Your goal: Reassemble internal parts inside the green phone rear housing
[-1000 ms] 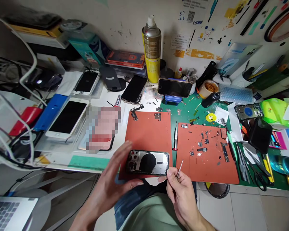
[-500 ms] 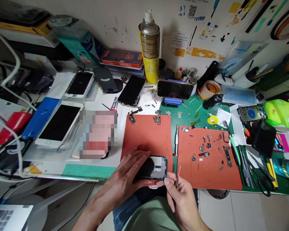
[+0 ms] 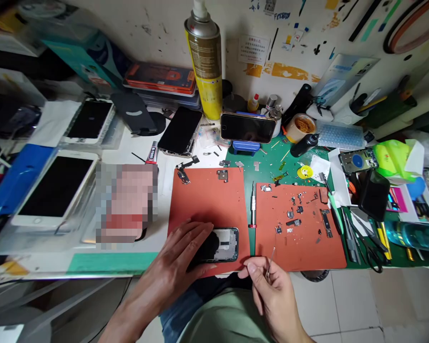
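Observation:
My left hand [image 3: 178, 252] lies over the left part of an opened phone housing [image 3: 229, 245], fingers along its far side and thumb on the near side, holding it down on the left red-brown mat [image 3: 207, 195]. The housing shows a grey inside; its left end is hidden under my palm. Just right of it, my right hand [image 3: 270, 286] is closed around a thin metal tool [image 3: 271, 259], whose slender tip points up and away from the housing. Its exact kind is hard to make out. Thumb and index fingertip are near each other, apart from the housing.
Small phone parts [image 3: 295, 222] are scattered on the right mat [image 3: 271, 257]. A screwdriver [image 3: 253, 205] lies between the mats. Scissors [image 3: 373, 257] and other tools lie at right. Behind stand a spray can [image 3: 207, 66] and a propped phone [image 3: 248, 127]. A white phone [image 3: 59, 188] lies left.
My right hand has drawn away from the housing's near right corner, leaving a gap. My left hand stays on the housing. The whole view has shifted, with the bench appearing further left.

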{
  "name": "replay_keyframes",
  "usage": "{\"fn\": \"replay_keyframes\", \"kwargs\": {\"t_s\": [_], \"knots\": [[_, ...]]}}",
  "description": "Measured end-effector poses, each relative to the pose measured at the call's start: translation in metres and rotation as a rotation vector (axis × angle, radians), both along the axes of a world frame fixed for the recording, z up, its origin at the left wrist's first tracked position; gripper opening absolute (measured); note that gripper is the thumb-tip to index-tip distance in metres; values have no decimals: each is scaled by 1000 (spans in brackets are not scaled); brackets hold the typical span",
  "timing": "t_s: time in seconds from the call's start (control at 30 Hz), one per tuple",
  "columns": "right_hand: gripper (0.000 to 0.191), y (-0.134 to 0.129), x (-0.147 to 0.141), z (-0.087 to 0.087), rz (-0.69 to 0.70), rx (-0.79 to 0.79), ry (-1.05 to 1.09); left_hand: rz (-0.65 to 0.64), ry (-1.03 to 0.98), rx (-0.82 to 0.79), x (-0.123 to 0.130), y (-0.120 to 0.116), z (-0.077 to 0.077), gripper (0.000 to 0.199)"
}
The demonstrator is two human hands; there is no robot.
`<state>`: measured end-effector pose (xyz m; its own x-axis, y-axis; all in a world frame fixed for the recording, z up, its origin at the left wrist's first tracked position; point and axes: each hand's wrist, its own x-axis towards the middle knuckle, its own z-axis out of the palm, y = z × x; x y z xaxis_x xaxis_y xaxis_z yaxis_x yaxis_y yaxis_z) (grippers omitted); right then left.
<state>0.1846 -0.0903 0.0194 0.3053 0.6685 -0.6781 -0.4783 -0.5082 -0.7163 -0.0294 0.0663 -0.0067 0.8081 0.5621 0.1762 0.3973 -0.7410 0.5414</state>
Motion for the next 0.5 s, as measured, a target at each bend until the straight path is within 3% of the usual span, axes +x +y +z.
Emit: {"fn": "replay_keyframes", "kwargs": {"t_s": [0.3,0.5], "knots": [[51,-22,17,4,-89,45,-37,3,15,-18,0,2,1,73],[52,-25,35,18,-297,218,-106,-7,45,1,-2,2,-2,68]]}}
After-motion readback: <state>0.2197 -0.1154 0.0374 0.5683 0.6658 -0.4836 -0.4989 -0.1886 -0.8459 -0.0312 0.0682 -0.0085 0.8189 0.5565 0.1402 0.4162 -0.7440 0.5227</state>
